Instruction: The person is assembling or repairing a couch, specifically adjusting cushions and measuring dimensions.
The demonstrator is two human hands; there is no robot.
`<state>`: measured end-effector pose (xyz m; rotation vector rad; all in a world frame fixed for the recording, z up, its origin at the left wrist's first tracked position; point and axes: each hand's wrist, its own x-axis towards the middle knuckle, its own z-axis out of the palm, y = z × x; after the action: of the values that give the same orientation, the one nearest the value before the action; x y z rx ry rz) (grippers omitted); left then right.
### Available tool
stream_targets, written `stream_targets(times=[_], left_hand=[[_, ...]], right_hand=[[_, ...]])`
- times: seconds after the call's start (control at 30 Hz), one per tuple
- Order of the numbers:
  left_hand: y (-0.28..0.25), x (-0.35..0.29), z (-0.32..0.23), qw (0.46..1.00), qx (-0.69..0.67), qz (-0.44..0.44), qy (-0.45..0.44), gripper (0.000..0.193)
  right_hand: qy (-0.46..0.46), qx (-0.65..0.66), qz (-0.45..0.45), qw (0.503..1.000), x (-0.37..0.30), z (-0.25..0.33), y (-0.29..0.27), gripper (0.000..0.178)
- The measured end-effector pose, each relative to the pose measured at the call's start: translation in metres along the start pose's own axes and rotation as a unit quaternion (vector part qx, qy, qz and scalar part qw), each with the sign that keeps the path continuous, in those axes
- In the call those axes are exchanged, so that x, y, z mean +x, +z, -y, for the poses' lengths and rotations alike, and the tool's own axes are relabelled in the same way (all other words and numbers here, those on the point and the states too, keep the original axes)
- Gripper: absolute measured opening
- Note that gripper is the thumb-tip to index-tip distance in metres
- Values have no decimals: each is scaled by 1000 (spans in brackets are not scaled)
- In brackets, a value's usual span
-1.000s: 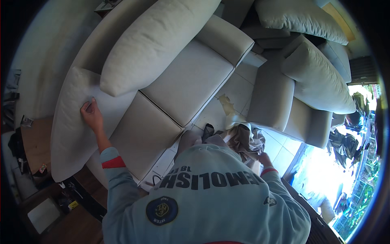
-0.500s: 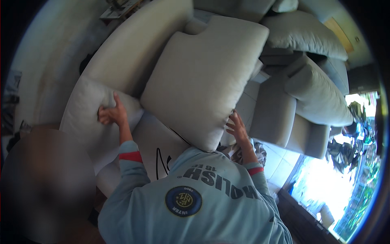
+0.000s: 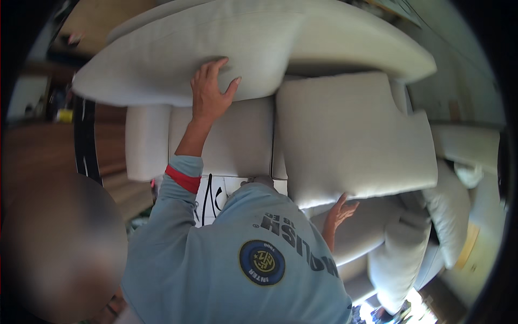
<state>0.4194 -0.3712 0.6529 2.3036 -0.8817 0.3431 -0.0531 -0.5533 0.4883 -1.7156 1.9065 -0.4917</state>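
Note:
My left hand (image 3: 213, 94) lies with spread fingers against the large light-grey back cushion (image 3: 156, 59) of a sofa. Below that hand is the sofa's bare seat section (image 3: 226, 135). My right hand (image 3: 341, 213) is at the front edge of a thick grey seat cushion (image 3: 350, 135) with a notched corner. Its fingers are apart, and the index fingertip meets or nearly meets the cushion's lower edge; which one I cannot tell. The cushion sits on the right part of the sofa, beside the bare section.
The sofa's armrest (image 3: 148, 141) ends the seat on the left. Another grey sofa (image 3: 359, 229) with loose cushions (image 3: 399, 264) stands to the right. White floor tiles (image 3: 218, 186) with a black line pattern show before the sofa. A dark-and-wood surface (image 3: 110, 143) lies at far left.
The view has swung, so the sofa now runs across the picture. My left hand has gone from a curled hold to lying spread on the back cushion. My right hand stays by the seat cushion's edge.

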Motion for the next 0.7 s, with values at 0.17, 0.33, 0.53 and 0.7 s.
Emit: stream_targets(times=[0.17,0.33,0.53,0.7], left_hand=[[-51,-21,67,975,133,-157,-90,80],[-97,-31,156,915,-45,-221,-334,108],[-154,-33,231,843,-117,-312,-423,113],[-177,-44,333,859,-132,-389,-307,100]], right_hand=[[-289,163,164,929,21,128,9,75],[-354,211,332,848,56,227,92,76],[-350,336,352,800,48,370,134,79],[-217,458,375,776,74,408,182,78]])
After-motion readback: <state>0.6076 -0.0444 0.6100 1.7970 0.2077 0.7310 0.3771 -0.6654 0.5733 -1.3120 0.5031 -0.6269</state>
